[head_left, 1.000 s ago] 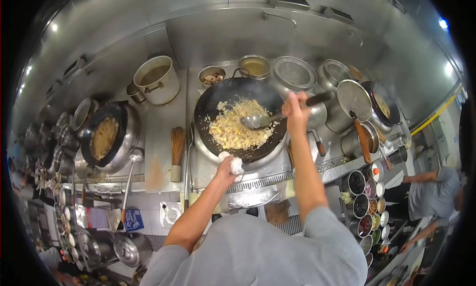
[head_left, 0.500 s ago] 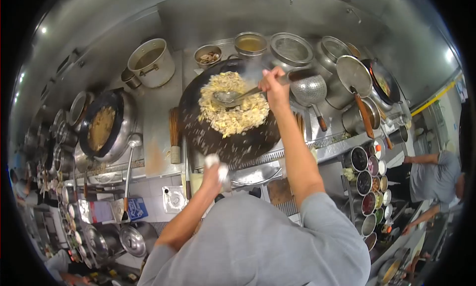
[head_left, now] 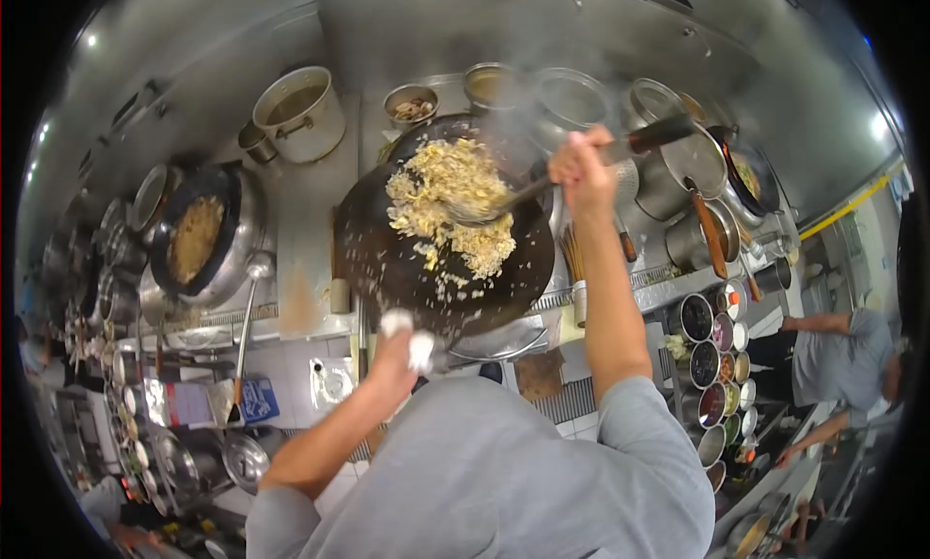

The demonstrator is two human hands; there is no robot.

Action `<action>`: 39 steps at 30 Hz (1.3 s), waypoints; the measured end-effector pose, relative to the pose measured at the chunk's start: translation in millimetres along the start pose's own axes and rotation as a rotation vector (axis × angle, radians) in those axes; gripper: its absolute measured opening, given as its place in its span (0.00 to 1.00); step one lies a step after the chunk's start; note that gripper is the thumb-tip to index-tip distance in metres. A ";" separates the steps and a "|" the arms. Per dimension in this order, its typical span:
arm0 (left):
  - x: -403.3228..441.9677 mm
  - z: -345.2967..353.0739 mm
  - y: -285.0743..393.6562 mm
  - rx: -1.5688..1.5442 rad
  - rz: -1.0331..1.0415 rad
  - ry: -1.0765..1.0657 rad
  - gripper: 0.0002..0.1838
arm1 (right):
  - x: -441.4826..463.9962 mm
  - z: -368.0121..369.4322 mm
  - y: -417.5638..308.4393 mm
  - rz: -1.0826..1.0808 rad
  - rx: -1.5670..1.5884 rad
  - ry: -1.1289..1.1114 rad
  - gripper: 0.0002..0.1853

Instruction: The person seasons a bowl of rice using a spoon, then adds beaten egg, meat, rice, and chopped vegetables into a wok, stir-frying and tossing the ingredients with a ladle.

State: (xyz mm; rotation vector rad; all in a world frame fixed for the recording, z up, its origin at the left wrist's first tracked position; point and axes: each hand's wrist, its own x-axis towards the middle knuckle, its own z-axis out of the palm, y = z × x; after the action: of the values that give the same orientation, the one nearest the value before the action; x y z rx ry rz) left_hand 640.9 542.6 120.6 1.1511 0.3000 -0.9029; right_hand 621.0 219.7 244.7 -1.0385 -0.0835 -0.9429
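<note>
A large black wok stands in front of me, with fried rice and bits of yellow egg in its middle and grains scattered over its near side. My right hand is closed round the shaft of a ladle; the dark handle end points up to the right. The ladle's bowl lies in the rice, partly hidden. At the near rim of the wok, my left hand is closed on a folded white cloth. Motion blurs the cloth, and the rim beneath it is covered.
Behind the wok stand a tall pot, a bowl of brown pieces and steaming strainers. Another wok is at left, with a bamboo brush at right. Several ingredient tubs and a person in grey are farther right.
The wok has shifted slightly left and tilted, and the rice has slid and spread. My right hand and the ladle have moved right and slightly down. My left hand has moved slightly left.
</note>
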 end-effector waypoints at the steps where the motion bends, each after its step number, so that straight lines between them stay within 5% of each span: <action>1: 16.7 6.9 7.0 0.018 -0.006 0.010 0.11 | -6.3 5.0 -11.2 -0.054 -0.072 -0.003 0.16; 3: 69.1 20.4 11.2 -0.052 0.021 -0.050 0.04 | -23.8 4.8 -3.1 -0.056 -0.206 0.066 0.16; 6: 123.5 -0.1 -26.3 -0.025 0.142 -0.077 0.07 | -17.4 -42.1 65.4 0.045 -0.192 -0.019 0.16; 9: 58.9 -19.7 -45.3 0.062 0.277 -0.024 0.18 | 17.7 -36.9 16.9 0.018 -0.031 0.084 0.15; 14: 105.6 11.0 -8.0 0.020 0.195 -0.054 0.07 | 18.2 -6.7 -15.6 -0.214 -0.069 0.079 0.14; 16: 150.7 20.7 -10.5 0.042 0.245 -0.071 0.07 | 15.1 -19.4 52.5 0.034 -0.102 0.293 0.15; 18: 177.6 28.8 -17.3 0.047 0.262 -0.015 0.08 | 33.5 -31.4 105.4 0.170 -0.112 0.060 0.15; 20: 187.7 32.0 -14.1 0.068 0.252 0.067 0.07 | 48.4 4.6 91.0 0.135 -0.213 0.058 0.14; 22: 188.4 25.5 -11.1 0.109 0.163 -0.119 0.07 | 58.2 19.4 92.2 0.081 -0.255 0.046 0.14; 25: 148.7 9.6 2.8 0.002 -0.081 -0.058 0.12 | 61.9 -0.2 139.3 0.148 -0.205 0.026 0.13; 32: 25.4 -114.9 -14.4 0.158 0.163 0.088 0.23 | 90.2 19.0 130.3 0.071 -0.263 0.089 0.12; 39: -53.6 -194.2 -65.3 -0.162 0.345 0.450 0.26 | 114.0 10.6 154.7 0.017 -0.273 0.085 0.12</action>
State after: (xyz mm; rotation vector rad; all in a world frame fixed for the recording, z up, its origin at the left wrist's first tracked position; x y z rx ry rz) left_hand 603.4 730.8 31.0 1.2014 0.5111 -0.3045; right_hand 803.6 182.5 196.7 -1.2466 0.1280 -0.9998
